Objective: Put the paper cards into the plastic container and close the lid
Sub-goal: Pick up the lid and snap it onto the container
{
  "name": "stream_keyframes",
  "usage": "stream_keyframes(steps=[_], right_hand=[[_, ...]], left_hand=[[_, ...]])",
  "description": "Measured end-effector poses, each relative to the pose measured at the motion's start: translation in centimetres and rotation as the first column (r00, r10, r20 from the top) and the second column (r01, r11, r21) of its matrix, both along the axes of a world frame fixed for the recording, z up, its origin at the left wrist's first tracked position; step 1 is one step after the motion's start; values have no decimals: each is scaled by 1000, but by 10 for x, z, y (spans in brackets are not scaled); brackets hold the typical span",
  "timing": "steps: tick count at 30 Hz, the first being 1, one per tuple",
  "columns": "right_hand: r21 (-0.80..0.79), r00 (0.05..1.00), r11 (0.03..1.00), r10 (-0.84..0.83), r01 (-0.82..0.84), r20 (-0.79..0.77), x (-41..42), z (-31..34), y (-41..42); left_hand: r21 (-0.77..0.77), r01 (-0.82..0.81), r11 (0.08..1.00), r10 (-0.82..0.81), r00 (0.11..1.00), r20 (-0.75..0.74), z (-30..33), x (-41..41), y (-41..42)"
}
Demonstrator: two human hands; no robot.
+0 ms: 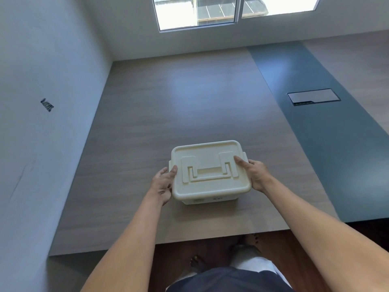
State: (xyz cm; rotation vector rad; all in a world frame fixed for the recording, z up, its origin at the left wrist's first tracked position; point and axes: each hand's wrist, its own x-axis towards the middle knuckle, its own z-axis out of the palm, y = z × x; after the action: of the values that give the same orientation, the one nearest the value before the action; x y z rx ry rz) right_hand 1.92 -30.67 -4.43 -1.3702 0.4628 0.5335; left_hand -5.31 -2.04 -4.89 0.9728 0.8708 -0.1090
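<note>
A pale wall runs down the left of the room, a window sits at twelve o'clock, and a wood-grain table (147, 114) fills the middle, with a grey-blue strip (315, 144) and a recessed cable hatch (313, 96) toward two o'clock. Near the table's front edge, the left hand (163, 184) is curled around the left end of the cream plastic container (210, 197), thumb up on the lid (210, 186) and fingers wrapped down the side. The lid lies flat on the box, its handle (207, 171) folded down. No paper cards are visible; whether they are inside cannot be told. The right hand (255, 172) clasps the right end likewise, thumb on the lid. The container's long axis runs nine to three, squarely between both hands, each equally close, so a final press or latch check would suit either.
</note>
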Motion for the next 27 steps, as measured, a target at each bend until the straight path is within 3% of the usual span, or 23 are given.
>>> stream_keyframes(steps=[3, 7, 10, 14, 16, 20, 23, 27], right_hand=[[-20, 999, 999, -25, 26, 30, 4, 4, -4], [-336, 972, 940, 31, 51, 234, 7, 9, 1], [-578, 936, 805, 90, 132, 340, 1, 8, 10], [-668, 895, 716, 143, 201, 423, -8, 2, 20], [-679, 881, 698, 152, 226, 449, -10, 1, 22], [-697, 877, 706, 249, 127, 411, -21, 1, 18], [-685, 886, 727, 280, 57, 370, -28, -5, 15], [-676, 863, 733, 289, 79, 414, -19, -9, 20]], left_hand=[[15, 35, 999, -36, 999, 39, 2, 2, 3], [317, 123, 940, -151, 986, 65, 13, 4, -1], [568, 146, 810, -203, 979, 37, 11, 1, -9], [787, 123, 604, -205, 979, 5, -1, 0, -26], [829, 144, 541, -178, 983, -54, 1, 2, -32], [829, 195, 525, -281, 958, -48, 1, -12, -29], [794, 207, 571, -344, 939, 3, -8, -24, -27], [791, 139, 595, -307, 949, 64, -17, -13, -28]])
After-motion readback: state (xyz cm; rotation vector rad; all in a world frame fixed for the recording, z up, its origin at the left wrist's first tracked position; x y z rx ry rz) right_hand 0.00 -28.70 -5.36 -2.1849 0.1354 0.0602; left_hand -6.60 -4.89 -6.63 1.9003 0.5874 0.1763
